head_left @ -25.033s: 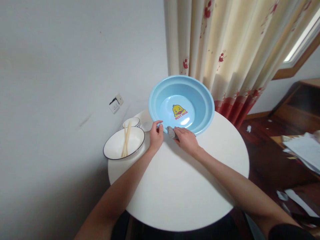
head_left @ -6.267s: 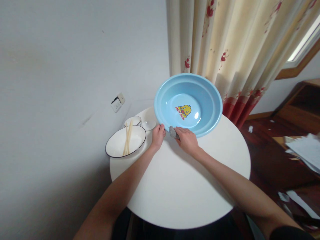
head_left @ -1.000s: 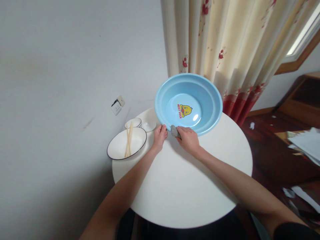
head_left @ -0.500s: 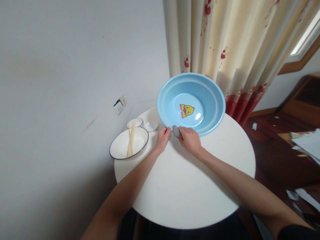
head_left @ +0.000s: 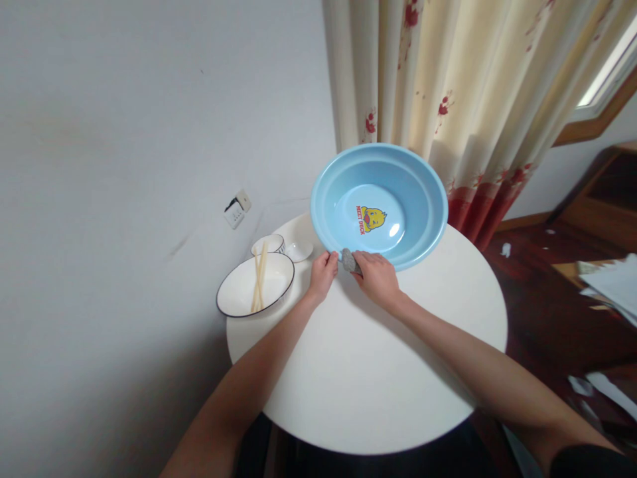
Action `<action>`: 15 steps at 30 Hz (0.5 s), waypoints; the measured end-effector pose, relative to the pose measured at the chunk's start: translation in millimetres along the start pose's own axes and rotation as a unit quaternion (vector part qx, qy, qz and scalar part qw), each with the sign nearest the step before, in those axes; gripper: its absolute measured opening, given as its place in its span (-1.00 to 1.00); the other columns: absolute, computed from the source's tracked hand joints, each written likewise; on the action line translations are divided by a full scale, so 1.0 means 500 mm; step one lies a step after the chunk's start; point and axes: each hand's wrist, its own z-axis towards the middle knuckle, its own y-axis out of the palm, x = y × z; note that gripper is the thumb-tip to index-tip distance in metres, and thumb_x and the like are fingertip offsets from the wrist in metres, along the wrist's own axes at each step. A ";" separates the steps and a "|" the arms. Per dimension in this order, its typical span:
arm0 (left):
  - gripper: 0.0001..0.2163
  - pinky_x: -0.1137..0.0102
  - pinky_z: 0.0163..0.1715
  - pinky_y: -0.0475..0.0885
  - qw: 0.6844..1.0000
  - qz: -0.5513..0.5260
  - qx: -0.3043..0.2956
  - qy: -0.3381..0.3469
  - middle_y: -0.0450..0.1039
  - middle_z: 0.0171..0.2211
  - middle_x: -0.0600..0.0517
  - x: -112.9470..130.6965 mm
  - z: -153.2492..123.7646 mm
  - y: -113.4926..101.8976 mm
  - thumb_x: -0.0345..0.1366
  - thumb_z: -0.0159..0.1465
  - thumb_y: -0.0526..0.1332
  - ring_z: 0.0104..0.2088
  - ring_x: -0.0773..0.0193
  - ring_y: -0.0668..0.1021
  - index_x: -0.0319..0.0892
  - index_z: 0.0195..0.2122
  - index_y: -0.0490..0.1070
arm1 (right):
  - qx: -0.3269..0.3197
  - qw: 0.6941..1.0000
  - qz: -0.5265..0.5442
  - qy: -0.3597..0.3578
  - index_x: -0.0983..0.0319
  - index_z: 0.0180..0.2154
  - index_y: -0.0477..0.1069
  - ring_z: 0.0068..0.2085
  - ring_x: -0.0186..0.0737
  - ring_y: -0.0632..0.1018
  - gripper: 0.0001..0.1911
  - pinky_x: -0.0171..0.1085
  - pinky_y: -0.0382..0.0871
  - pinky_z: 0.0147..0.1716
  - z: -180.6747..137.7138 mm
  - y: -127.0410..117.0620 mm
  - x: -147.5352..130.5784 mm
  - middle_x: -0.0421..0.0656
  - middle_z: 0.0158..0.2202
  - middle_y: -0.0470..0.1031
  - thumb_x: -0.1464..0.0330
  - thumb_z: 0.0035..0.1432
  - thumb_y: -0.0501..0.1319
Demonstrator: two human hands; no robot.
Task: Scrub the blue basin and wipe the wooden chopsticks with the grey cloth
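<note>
Left hand [head_left: 322, 273] pinches blue basin [head_left: 423, 199] rim | right hand [head_left: 378, 277] closed on grey scouring pad [head_left: 348, 260] against rim | round white table [head_left: 378, 378]

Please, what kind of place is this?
Most likely a room in a home: a small round table with a blue basin and white bowl, a flowered curtain, and a wall socket.

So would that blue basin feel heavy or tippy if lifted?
Probably light: the blue basin looks like thin, empty plastic. It seems tilted, the left hand at its rim, so likely tips easily. Its glossy inside may be slippery.
</note>
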 end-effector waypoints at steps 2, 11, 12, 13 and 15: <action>-0.46 0.50 -0.63 -0.02 1.000 0.002 0.004 0.005 0.04 -0.64 0.24 0.002 0.002 -0.002 0.18 0.13 0.41 -0.63 0.48 0.13 -0.13 -0.50 0.17 | -0.001 1.000 0.002 -0.001 0.22 0.13 0.44 0.05 -0.06 0.57 -0.66 -0.20 0.31 0.06 0.000 0.001 0.001 0.00 0.11 0.59 0.35 0.35 0.26; -0.44 0.51 -0.64 -0.03 1.000 -0.012 0.015 0.022 -0.01 -0.63 0.26 0.010 0.008 -0.009 0.19 0.16 0.39 -0.64 0.49 0.10 -0.12 -0.49 0.13 | -0.003 1.000 0.005 -0.012 0.24 0.11 0.45 0.05 -0.06 0.57 -0.68 -0.19 0.32 0.07 0.000 0.001 0.001 -0.01 0.13 0.58 0.36 0.34 0.26; -0.44 0.51 -0.64 -0.03 1.000 -0.012 0.015 0.021 -0.01 -0.63 0.26 0.010 0.008 -0.008 0.20 0.16 0.39 -0.64 0.49 0.09 -0.12 -0.49 0.12 | -0.004 1.000 0.006 -0.011 0.24 0.11 0.45 0.05 -0.07 0.57 -0.68 -0.19 0.32 0.06 0.000 0.000 0.001 -0.01 0.13 0.58 0.37 0.34 0.26; -0.43 0.52 -0.64 -0.03 1.000 -0.013 0.015 0.019 -0.02 -0.63 0.26 0.010 0.007 -0.007 0.21 0.16 0.39 -0.64 0.49 0.09 -0.12 -0.49 0.11 | -0.004 1.000 0.007 -0.010 0.23 0.11 0.45 0.05 -0.07 0.57 -0.68 -0.20 0.31 0.06 0.000 0.000 0.001 -0.02 0.13 0.58 0.37 0.34 0.26; -0.43 0.52 -0.64 -0.03 1.000 -0.018 0.014 0.011 -0.02 -0.64 0.27 0.010 0.005 -0.005 0.22 0.15 0.39 -0.64 0.49 0.09 -0.11 -0.47 0.11 | -0.006 1.000 0.008 -0.009 0.23 0.11 0.44 0.04 -0.07 0.57 -0.68 -0.20 0.31 0.06 0.000 0.000 0.000 -0.02 0.13 0.58 0.37 0.34 0.26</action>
